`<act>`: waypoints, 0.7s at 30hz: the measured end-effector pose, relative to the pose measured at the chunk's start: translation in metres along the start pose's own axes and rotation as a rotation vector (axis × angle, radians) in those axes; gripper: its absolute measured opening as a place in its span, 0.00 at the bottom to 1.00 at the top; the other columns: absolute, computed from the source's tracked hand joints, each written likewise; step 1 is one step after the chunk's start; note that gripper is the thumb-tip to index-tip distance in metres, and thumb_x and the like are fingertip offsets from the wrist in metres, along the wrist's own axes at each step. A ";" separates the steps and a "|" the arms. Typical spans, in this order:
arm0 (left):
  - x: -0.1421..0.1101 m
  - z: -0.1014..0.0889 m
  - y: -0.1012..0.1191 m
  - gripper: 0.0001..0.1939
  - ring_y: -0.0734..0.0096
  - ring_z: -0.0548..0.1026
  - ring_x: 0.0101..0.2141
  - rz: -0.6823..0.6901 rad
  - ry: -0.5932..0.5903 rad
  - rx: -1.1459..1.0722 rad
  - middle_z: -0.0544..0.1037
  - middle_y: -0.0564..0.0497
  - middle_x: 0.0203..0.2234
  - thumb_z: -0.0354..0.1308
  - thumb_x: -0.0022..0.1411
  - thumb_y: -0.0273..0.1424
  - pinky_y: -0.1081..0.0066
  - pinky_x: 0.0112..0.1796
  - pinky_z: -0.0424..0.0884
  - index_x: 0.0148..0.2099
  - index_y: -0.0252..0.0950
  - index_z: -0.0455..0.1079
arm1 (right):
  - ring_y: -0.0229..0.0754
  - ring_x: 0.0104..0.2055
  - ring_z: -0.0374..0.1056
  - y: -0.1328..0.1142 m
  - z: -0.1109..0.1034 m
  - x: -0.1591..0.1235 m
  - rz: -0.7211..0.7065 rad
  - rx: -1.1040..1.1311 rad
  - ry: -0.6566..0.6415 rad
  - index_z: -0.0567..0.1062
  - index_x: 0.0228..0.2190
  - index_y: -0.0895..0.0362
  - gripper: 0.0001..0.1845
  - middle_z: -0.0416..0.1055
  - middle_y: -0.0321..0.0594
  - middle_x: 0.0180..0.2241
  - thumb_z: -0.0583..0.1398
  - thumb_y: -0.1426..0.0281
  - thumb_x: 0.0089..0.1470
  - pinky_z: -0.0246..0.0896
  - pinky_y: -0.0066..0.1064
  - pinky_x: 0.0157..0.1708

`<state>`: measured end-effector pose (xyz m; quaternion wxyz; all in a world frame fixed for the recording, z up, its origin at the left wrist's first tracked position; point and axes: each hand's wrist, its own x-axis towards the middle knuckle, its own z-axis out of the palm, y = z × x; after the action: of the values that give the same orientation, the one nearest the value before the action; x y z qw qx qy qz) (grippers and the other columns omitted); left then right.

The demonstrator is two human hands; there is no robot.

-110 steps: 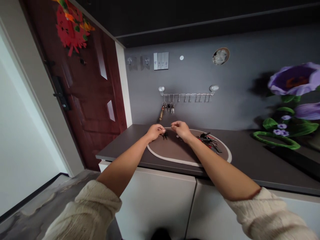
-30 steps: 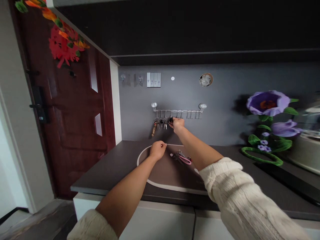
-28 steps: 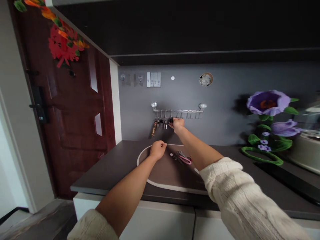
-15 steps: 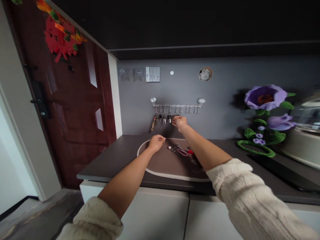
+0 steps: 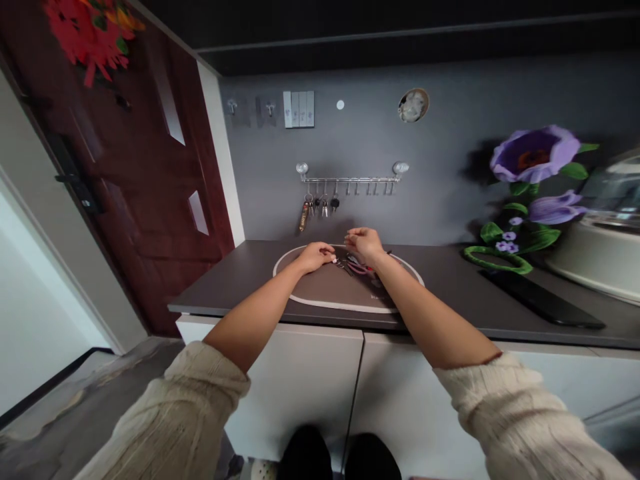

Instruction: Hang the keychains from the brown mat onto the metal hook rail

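Keys [image 5: 345, 269] lie in a loose tangle on the oval mat [image 5: 320, 288] near the middle of the frame, mixed with a pink loop [image 5: 356, 268] and a small pale bead [image 5: 334, 259]. At the left edge of that tangle, the left hand [image 5: 316, 257] reaches in low, thumb and fingertips brought near each other beside the bead; whether they are clamped on it or merely touching, I cannot tell. Just right of it, the right hand [image 5: 365, 245] hangs over the tangle with its fingers curled inward; nothing shows between them, though whether the tips meet is too small to make out. Higher up, a clear hook rail [image 5: 350, 179] carries several sets toward its left end: a decorated key tag [image 5: 303, 217], silver keys [image 5: 325, 208] and a black-headed key [image 5: 335, 204]. Judging by this, the step in hand is singling out one set from the tangle. Such a move calls for a fine pinch on a ring or the bead, one hand steadying the neighbouring pieces so they do not drag along, and, for hanging, a ring turned to face a hook.
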<state>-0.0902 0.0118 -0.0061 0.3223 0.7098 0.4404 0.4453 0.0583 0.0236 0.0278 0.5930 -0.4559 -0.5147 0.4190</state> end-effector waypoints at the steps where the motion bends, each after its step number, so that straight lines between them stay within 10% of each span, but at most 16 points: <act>1: 0.000 0.001 0.000 0.13 0.78 0.65 0.23 0.009 -0.014 0.015 0.72 0.52 0.23 0.61 0.41 0.27 0.74 0.30 0.62 0.34 0.31 0.71 | 0.31 0.20 0.63 0.005 -0.001 -0.001 -0.010 -0.038 0.000 0.66 0.23 0.60 0.06 0.65 0.35 0.20 0.54 0.82 0.43 0.63 0.28 0.27; 12: 0.001 0.002 -0.003 0.06 0.75 0.67 0.26 0.109 -0.059 0.196 0.73 0.51 0.23 0.56 0.46 0.29 0.73 0.32 0.62 0.29 0.31 0.71 | 0.36 0.26 0.64 0.025 -0.008 0.005 -0.222 -0.427 -0.031 0.69 0.21 0.58 0.07 0.66 0.36 0.18 0.56 0.82 0.38 0.58 0.31 0.34; 21: 0.006 0.006 -0.006 0.04 0.80 0.67 0.24 -0.047 0.026 -0.256 0.70 0.53 0.20 0.55 0.51 0.27 0.72 0.34 0.65 0.30 0.31 0.64 | 0.38 0.28 0.63 0.022 -0.004 0.002 -0.246 -0.475 -0.039 0.69 0.18 0.58 0.09 0.65 0.36 0.18 0.56 0.83 0.36 0.56 0.33 0.38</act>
<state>-0.0851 0.0192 -0.0119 0.4151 0.6464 0.4006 0.4994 0.0621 0.0302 0.0069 0.5059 -0.5081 -0.6614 0.2202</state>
